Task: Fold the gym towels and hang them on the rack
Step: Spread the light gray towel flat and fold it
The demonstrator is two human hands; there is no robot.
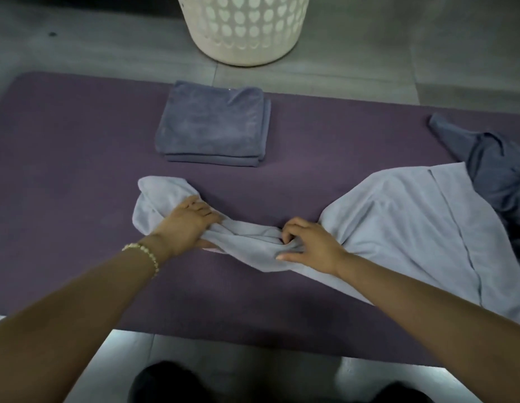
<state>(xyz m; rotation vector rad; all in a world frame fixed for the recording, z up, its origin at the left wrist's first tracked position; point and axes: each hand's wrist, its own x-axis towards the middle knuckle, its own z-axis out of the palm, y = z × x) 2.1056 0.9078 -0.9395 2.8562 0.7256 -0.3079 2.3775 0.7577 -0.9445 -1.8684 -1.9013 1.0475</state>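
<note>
Hands: left hand and right hand both grip bunched light towel on mat

Pale grey towel you're working: soft matt cloth, fine short nap, stitched hem line showing; bunched part creases softly; folded towel beyond: darker grey-blue cloth, plush, faint sheen on nap; dark towel at your right: matt cloth, looks thinner; purple mat: matt, finely textured, rubbery look; laundry basket: cream plastic, smooth, perforated; floor: grey tile, smooth, dull sheen; your bracelet: gold-coloured beads, shiny.
</note>
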